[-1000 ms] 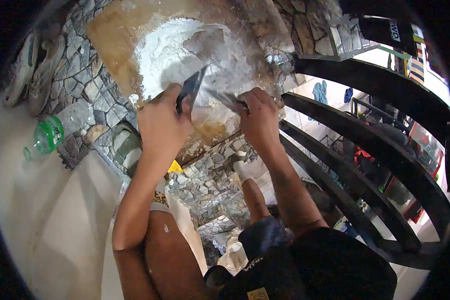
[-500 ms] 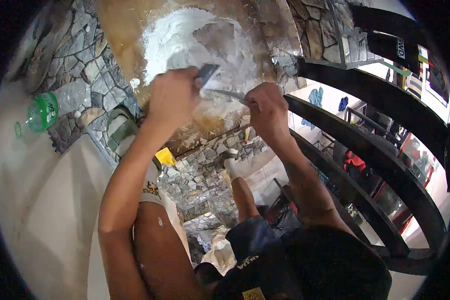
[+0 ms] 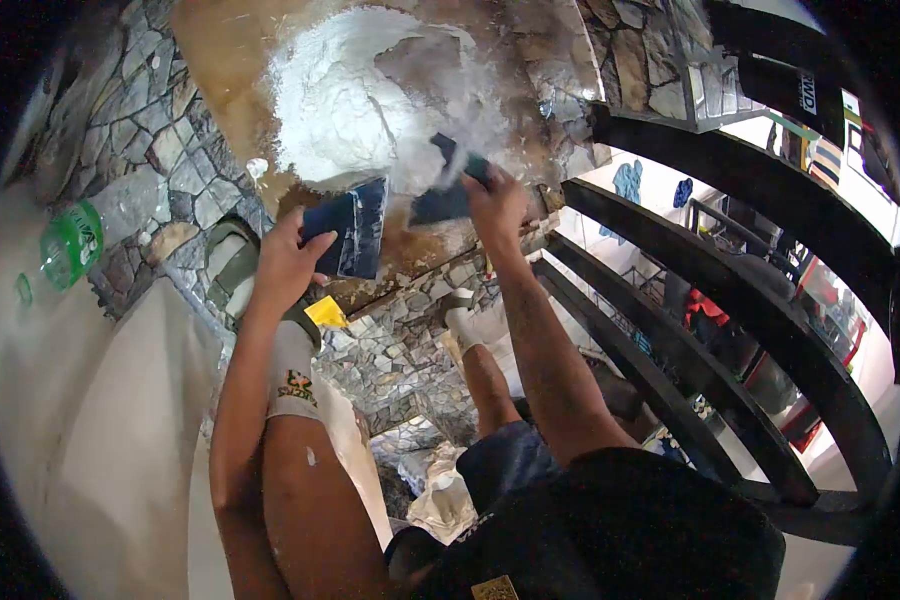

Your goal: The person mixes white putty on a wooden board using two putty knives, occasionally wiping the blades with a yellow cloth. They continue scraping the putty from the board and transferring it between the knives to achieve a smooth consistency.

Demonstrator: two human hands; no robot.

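Observation:
My left hand (image 3: 288, 262) pinches the edge of a flat, dark blue putty scraper (image 3: 342, 230), its wide blade smeared with white along the right side. My right hand (image 3: 498, 212) is closed on a second dark scraper (image 3: 442, 206), which is blurred by motion and held low over the board. Both tools are over the near part of a brown board (image 3: 225, 70). Beyond them, a broad heap of white powdery paste (image 3: 335, 105) spreads across the board, with a wet grey patch (image 3: 430, 65) in it.
At left lies a clear bottle with a green label (image 3: 72, 245) on the stone-patterned floor (image 3: 160, 110). Black curved bars (image 3: 730, 290) run along the right side. Below the board is a yellow scrap (image 3: 326, 312); my socked feet (image 3: 292, 370) straddle the area.
My hands have moved apart, the left down and left, the right slightly left. The left scraper has turned its flat face into view, and the right one has swung down over the board.

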